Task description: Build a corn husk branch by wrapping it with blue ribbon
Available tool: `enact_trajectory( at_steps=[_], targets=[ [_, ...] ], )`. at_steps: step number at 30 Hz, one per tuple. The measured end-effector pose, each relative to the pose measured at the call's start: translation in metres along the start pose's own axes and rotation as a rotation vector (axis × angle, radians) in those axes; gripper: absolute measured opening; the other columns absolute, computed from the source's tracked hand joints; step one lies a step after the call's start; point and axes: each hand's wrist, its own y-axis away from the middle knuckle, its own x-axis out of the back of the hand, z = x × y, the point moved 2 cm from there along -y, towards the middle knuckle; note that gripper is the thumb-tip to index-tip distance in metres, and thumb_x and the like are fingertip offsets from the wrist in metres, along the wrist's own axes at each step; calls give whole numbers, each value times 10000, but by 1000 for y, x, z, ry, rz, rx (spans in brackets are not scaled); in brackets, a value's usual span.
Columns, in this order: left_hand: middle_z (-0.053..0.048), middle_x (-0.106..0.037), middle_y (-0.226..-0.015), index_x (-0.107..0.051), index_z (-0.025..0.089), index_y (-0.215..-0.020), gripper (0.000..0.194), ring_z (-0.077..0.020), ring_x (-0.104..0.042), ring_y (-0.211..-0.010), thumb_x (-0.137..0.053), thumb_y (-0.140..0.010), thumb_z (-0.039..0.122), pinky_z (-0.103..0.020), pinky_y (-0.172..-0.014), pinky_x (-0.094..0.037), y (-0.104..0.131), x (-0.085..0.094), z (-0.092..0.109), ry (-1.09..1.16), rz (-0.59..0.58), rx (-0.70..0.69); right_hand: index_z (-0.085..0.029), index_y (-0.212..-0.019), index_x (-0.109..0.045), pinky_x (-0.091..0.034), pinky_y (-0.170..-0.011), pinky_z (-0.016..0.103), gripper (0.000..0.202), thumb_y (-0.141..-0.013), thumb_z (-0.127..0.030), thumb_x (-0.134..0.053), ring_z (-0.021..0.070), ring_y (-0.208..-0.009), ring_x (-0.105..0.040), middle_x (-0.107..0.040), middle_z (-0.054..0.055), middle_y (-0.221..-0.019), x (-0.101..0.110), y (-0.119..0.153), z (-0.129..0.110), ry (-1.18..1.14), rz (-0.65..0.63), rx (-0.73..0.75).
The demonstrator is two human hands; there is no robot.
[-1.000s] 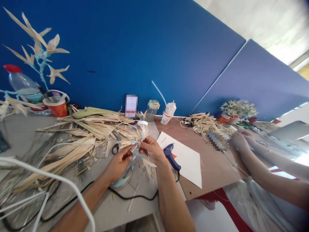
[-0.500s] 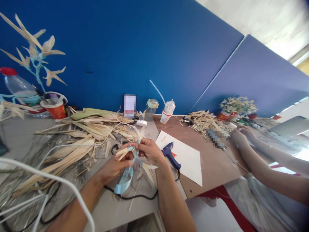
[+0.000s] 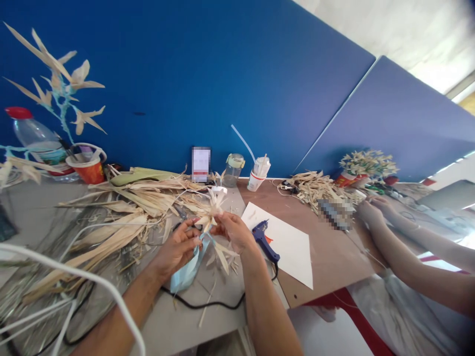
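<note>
My right hand (image 3: 233,233) is closed around the stem of a corn husk flower sprig (image 3: 214,210), whose pale petals fan out above the fingers. Another husk bloom (image 3: 223,257) hangs below on the same sprig. At its left, my left hand (image 3: 181,248) pinches a light blue ribbon (image 3: 187,273) beside the stem; the loose length droops over the table. Fingers partly hide where ribbon and stem meet. A blue glue gun (image 3: 266,241) lies on a white sheet (image 3: 295,257) to the right. Behind my left hand, dark-handled scissors (image 3: 181,213) are partly covered.
Dry corn husks (image 3: 126,222) spread across the left side. A red cup (image 3: 87,170) and a plastic bottle (image 3: 37,141) stand at far left; a phone (image 3: 201,164), glass jar (image 3: 233,168) and paper cup (image 3: 256,180) line the back. Another person's arms (image 3: 404,237) rest at right. A black cord (image 3: 208,304) crosses the front.
My left fingers have shifted slightly left and loosened from the bloom they were against. The sprig has turned so its petals face up, and the ribbon hangs in a straighter length.
</note>
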Motion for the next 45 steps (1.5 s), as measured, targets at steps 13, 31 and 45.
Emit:
enact_trajectory(
  at_steps=[13, 31, 45],
  targets=[
    [47, -617, -754, -611, 183, -925, 448, -81, -582, -667, -849, -549, 230, -191, -628, -465, -3, 18, 33, -36, 467, -315, -186, -600, -643, -342, -509, 271, 424, -742, -586, -660, 113, -505, -432, -565, 6, -584, -8, 15, -10, -6, 30, 274],
    [12, -649, -795, -561, 189, -940, 354, -142, -608, -741, -765, -668, 288, -270, -705, -470, -4, 16, 21, -382, 456, -446, -189, -675, -605, -301, -536, 239, 164, -783, -274, -515, 110, -542, -402, -465, -51, -551, -49, 9, 34, 407, -18, 194],
    [9, -637, -787, -548, 196, -918, 329, -149, -605, -745, -736, -659, 272, -266, -680, -457, -3, 12, 20, -438, 453, -450, -186, -647, -599, -296, -537, 232, 149, -649, -318, -668, 87, -528, -375, -487, -61, -567, -47, 8, 33, 230, -46, 117]
  ],
)
